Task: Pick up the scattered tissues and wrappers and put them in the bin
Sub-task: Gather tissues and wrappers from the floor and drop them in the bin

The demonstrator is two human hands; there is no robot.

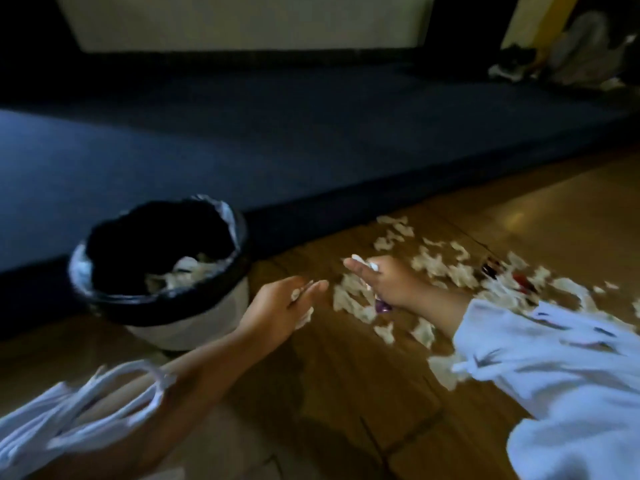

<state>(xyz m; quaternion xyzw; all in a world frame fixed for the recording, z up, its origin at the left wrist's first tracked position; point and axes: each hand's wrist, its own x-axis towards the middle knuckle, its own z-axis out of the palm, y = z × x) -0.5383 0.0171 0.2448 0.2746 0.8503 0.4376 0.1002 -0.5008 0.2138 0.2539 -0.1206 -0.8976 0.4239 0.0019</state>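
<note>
Torn white tissue scraps (433, 268) lie strewn over the wooden floor (346, 393) beside the dark blue mattress edge (311, 140). The right hand (388, 282) is clenched on white tissue and a purple wrapper (382, 306); the left hand (280, 306), loosely curled, pinches a scrap near the black-lined white bin (166, 271). The scraps look weightless, soft and easily torn: best bunched several together.
</note>
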